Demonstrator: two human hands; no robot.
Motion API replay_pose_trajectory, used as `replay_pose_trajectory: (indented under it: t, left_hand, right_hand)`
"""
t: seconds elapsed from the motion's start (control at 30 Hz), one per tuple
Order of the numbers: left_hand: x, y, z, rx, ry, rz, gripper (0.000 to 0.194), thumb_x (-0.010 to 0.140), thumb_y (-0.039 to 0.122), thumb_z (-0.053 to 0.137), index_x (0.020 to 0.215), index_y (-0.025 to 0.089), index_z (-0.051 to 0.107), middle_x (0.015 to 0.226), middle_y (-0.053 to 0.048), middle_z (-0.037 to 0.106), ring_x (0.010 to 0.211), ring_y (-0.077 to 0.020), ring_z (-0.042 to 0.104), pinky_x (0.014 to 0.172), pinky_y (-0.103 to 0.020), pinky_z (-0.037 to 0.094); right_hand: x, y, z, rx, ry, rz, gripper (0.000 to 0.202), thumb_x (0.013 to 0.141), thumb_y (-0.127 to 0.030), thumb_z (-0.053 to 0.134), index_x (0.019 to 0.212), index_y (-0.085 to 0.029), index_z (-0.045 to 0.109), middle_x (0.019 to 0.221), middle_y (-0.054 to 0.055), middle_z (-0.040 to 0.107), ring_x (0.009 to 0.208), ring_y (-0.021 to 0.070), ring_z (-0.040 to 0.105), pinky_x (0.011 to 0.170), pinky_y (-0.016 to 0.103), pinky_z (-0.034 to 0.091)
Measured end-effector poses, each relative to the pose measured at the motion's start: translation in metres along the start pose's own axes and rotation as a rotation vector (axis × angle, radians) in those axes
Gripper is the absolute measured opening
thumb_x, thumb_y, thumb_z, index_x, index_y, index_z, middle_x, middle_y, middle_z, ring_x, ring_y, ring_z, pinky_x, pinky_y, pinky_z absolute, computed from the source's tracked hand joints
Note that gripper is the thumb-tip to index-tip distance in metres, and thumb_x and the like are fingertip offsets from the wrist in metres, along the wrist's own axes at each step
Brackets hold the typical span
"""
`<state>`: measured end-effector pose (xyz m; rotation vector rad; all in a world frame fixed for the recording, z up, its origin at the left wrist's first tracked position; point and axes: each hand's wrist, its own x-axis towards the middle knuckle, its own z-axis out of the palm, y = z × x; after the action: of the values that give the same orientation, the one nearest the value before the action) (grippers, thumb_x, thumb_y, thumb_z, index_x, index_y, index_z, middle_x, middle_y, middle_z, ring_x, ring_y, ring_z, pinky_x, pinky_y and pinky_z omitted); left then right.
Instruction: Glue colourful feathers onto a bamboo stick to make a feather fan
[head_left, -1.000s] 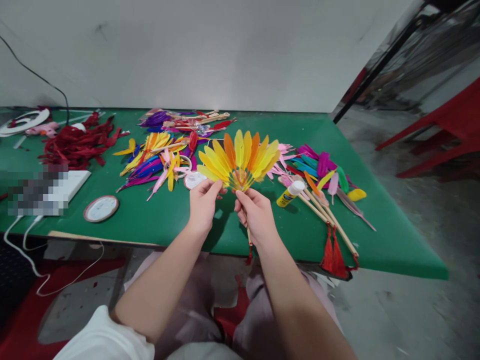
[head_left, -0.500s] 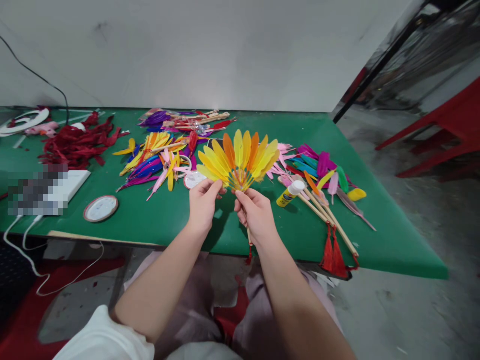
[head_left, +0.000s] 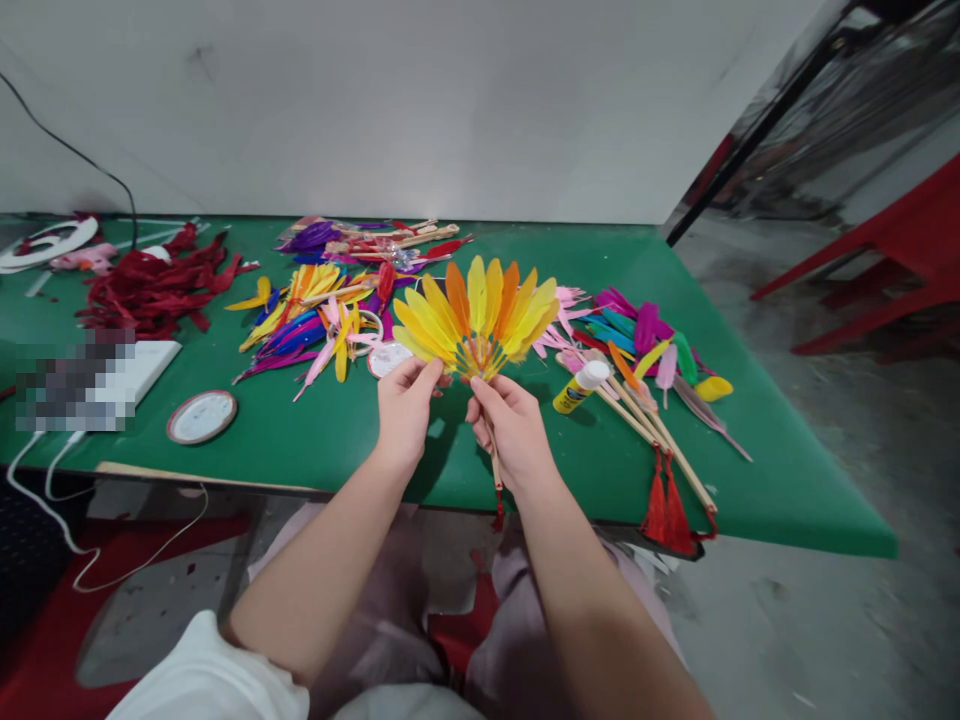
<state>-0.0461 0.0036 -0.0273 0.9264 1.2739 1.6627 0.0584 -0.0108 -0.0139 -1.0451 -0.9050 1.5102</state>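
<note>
A feather fan (head_left: 486, 310) of yellow and orange feathers is held upright and spread out above the green table. My right hand (head_left: 510, 425) grips it at the base, thumb in front, with the wooden handle running down through the fingers to a small red tassel. At the fan's lower left edge, my left hand (head_left: 409, 405) is closed, thumb and fingers pinching the outermost feather's quill. Right of my hands stands a yellow glue stick (head_left: 576, 390) with a white cap, slightly tilted. The quills meet at the handle's top, partly covered by my right thumb.
Loose feathers (head_left: 637, 320) and wooden handles with red tassels (head_left: 667, 500) lie right. More feather bundles (head_left: 300, 310) lie left and behind. Dark red strips (head_left: 161, 285), a white power bank (head_left: 142, 375) with cables and a round lid (head_left: 201, 417) are further left on the green table (head_left: 795, 480).
The fan has risen very slightly and its handle tilts a little differently, showing more below my right hand. Both hands keep their grip; the things on the table have not moved.
</note>
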Motion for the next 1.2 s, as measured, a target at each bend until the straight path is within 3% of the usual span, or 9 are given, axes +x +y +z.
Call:
replay_pose_trajectory:
  t: [0.5, 0.97, 1.2]
  left_hand:
    - [-0.0004, -0.0012, -0.0006, -0.006, -0.024, -0.006, 0.021, 0.068, 0.033, 0.061, 0.057, 0.015, 0.057, 0.052, 0.002, 0.057, 0.052, -0.0081, 0.053, 0.051, -0.019, 0.039]
    - [0.0038, -0.0083, -0.0012, -0.161, -0.037, -0.033, 0.026, 0.074, 0.040, 0.052, 0.077, 0.015, 0.060, 0.060, 0.000, 0.061, 0.053, -0.0118, 0.057, 0.046, -0.021, 0.040]
    - [0.0009, -0.0046, 0.0007, -0.104, -0.061, -0.034, 0.024, 0.072, 0.038, 0.057, 0.066, 0.015, 0.058, 0.056, 0.001, 0.059, 0.053, -0.0098, 0.056, 0.048, -0.019, 0.041]
  right_hand:
    - [0.0025, 0.0022, -0.0004, -0.006, 0.011, 0.008, 0.021, 0.071, -0.035, 0.057, 0.064, -0.017, 0.049, 0.042, -0.009, 0.048, 0.025, 0.0014, 0.032, 0.024, 0.013, 0.017]
    - [0.0009, 0.0013, -0.0003, 0.013, 0.015, 0.018, 0.027, 0.070, -0.038, 0.058, 0.058, -0.017, 0.045, 0.041, -0.008, 0.048, 0.026, 0.0014, 0.032, 0.025, 0.013, 0.018]
    - [0.0021, 0.0019, 0.0003, 0.010, 0.021, 0.022, 0.026, 0.070, -0.036, 0.059, 0.059, -0.017, 0.045, 0.041, -0.008, 0.048, 0.025, 0.0014, 0.032, 0.024, 0.013, 0.018]
